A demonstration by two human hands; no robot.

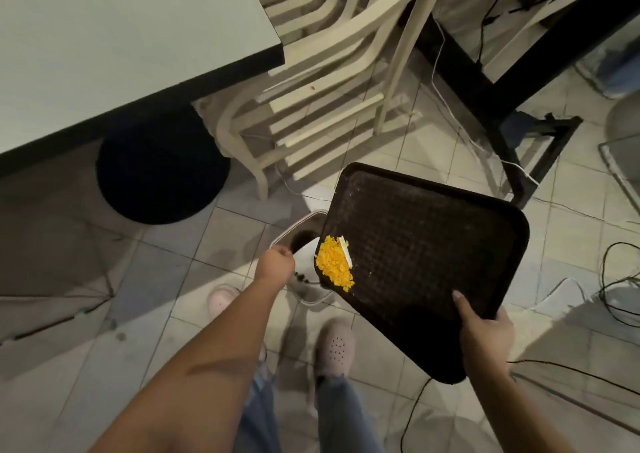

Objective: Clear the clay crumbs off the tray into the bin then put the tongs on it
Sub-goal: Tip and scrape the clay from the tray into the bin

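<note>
A dark brown tray [426, 244] hangs tilted over the floor, its left edge low above a white bin [304, 279]. My right hand [485, 331] grips the tray's near right edge, thumb on top. A heap of yellow clay crumbs [334, 266] lies against the tray's low left rim, with a small white piece [347, 251] beside it. My left hand [275, 263] reaches down to the bin and holds its raised lid [298, 225] at the edge, fingers curled. No tongs are in view.
A pale table [121, 43] with a round black base [162, 175] stands at the left. Stacked cream chairs [332, 88] are behind the bin. Black frame legs [512, 133] and loose cables [620, 279] cross the tiled floor at right. My feet [334, 348] stand just before the bin.
</note>
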